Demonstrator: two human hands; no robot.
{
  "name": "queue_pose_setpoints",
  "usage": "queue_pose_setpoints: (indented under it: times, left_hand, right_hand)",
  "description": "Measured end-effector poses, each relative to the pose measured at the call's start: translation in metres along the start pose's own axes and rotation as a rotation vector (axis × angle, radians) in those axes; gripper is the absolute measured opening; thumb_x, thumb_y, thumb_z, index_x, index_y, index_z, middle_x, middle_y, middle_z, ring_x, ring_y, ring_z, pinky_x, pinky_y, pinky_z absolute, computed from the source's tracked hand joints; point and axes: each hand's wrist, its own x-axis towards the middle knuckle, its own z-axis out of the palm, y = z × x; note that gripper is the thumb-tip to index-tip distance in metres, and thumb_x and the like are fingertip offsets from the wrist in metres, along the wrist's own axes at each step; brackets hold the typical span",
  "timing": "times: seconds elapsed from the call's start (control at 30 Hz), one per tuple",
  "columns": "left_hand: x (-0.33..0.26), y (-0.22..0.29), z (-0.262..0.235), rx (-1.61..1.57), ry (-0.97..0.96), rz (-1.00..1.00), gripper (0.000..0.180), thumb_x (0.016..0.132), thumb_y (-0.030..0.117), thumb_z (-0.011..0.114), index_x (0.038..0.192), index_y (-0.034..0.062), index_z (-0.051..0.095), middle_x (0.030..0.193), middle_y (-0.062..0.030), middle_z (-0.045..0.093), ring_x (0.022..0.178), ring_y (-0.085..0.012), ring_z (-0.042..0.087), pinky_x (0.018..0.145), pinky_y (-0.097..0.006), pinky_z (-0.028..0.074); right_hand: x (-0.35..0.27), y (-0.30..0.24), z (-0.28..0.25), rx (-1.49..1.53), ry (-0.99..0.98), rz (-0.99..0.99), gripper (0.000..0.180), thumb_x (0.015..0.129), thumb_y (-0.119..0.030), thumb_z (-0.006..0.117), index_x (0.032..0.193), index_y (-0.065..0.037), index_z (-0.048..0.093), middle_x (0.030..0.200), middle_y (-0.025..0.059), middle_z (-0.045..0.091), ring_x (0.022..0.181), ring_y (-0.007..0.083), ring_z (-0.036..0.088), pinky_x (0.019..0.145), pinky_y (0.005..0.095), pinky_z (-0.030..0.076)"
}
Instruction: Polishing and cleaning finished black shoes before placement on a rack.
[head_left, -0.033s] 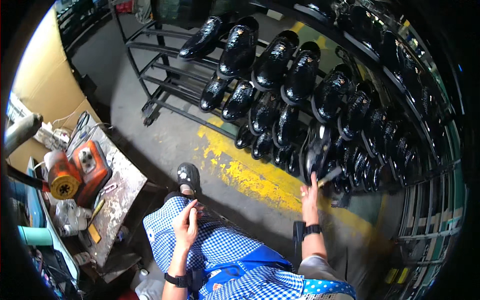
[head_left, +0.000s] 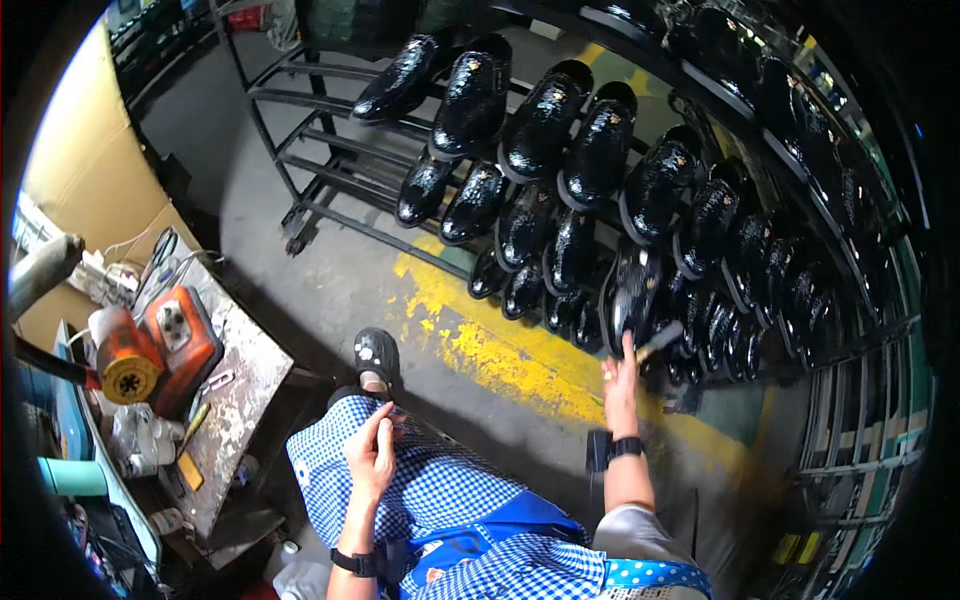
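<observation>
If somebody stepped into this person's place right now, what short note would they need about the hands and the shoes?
Left hand: rests on the lap on the blue checked cloth, fingers loosely curled; whether it holds anything is unclear.
Right hand: stretched out to the black glossy shoe on the lower tier of the metal rack, gripping a small light-handled tool.
Things: the rack's tiers are full of black glossy shoes; a workbench with an orange machine stands to the left.
Done: cannot be told from the shoes' look.
Left: the shoe is on the rack, not yet lifted off.
</observation>
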Motion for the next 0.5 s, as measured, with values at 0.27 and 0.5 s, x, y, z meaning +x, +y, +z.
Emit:
queue_pose_setpoints:
  times: [0.27,0.5]
  left_hand:
    - [0.0,0.001,0.001,0.106,0.036,0.04,0.02,0.087,0.004,0.047,0.103,0.0001,0.059,0.078,-0.0083,0.066,0.064,-0.0119,0.063,0.059,-0.022,0.05]
    - [0.004,0.009,0.006,0.304,0.026,0.116,0.017,0.083,0.002,0.052,0.096,0.0006,0.062,0.073,-0.01,0.065,0.063,-0.0161,0.064,0.059,-0.024,0.049]
  right_hand:
    - [0.059,-0.006,0.037,-0.286,0.108,-0.152,0.063,0.071,-0.055,0.064,0.087,0.004,0.051,0.068,0.0171,0.063,0.036,0.0142,0.046,0.03,0.0245,0.031]
    - [0.086,-0.029,-0.008,0.124,0.437,-0.105,0.07,0.057,-0.055,0.075,0.089,0.002,0.049,0.074,0.009,0.051,0.04,0.0137,0.033,0.034,0.0257,0.03]
